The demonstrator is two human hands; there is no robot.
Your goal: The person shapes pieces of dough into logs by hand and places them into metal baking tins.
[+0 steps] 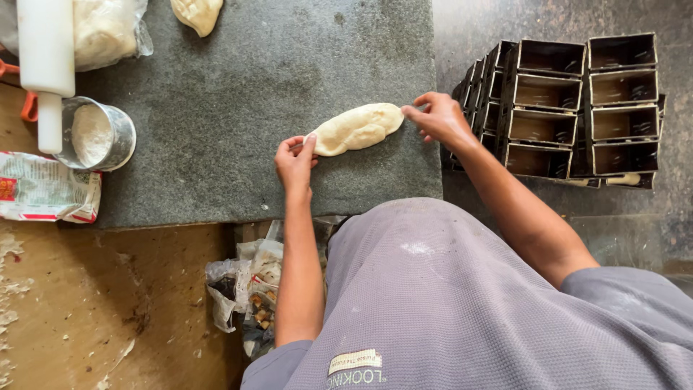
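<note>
Grey cloth of the person's shirt (447,289) is filling the near view, and beyond it the long dough piece (357,128) is being pinched at its two ends on the grey stone slab (238,94), by the left hand (294,162) and the right hand (439,117), fingers closed on the tips. If the ends are being pulled too hard, the dough is probably being thinned or torn in the middle. A flat white and red packet (47,196) is lying at the slab's left edge beside a metal flour cup (97,135), and dark stacked tins (570,108) are standing to the right.

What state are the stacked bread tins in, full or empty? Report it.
Mostly empty: the bread tins lie on their sides with dark, bare interiors showing; one bottom tin appears to hold a pale lump.
</note>
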